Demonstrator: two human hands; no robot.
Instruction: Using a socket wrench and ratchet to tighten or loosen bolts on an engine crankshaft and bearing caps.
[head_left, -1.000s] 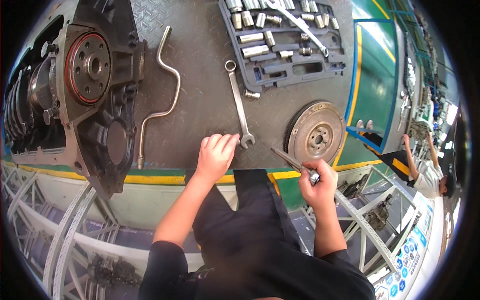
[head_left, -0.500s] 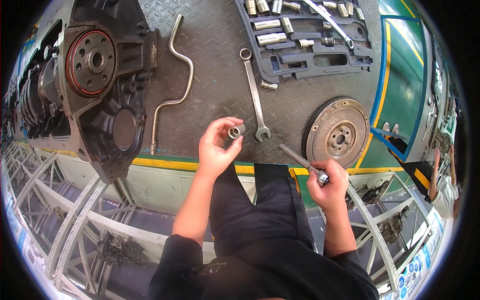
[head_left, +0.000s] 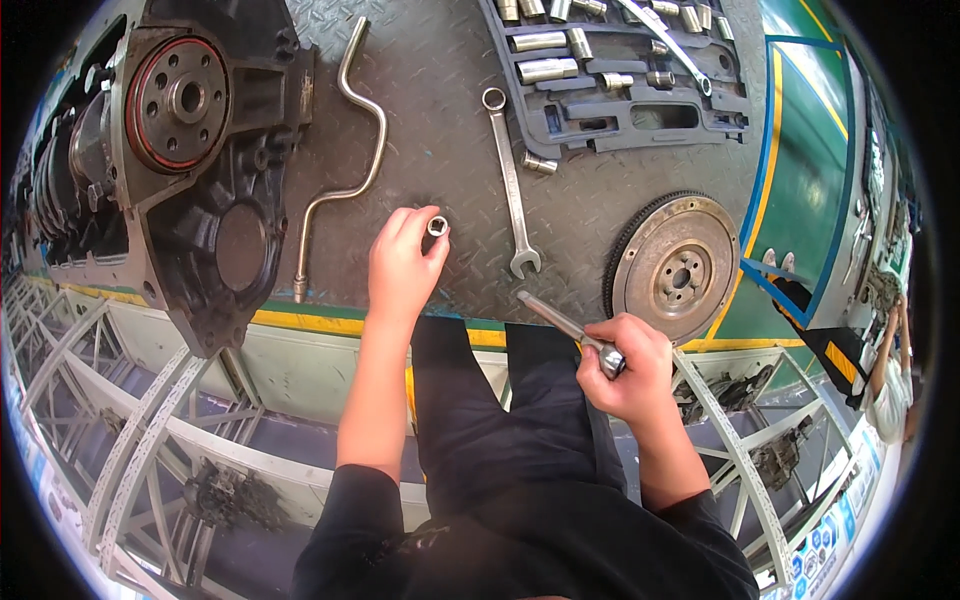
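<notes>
Leftward since the earlier frame, both had shifted: our left hand (head_left: 405, 258) pinched a small socket (head_left: 437, 227) in its fingertips above the metal table (head_left: 435, 130), between bent bar (head_left: 381, 138) and wrench (head_left: 510, 185); our right hand (head_left: 630, 366) closed around a ratchet (head_left: 556, 317).

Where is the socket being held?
The socket is pinched in the left hand, left of centre in the head view, between the bent bar and loose wrench.
</notes>
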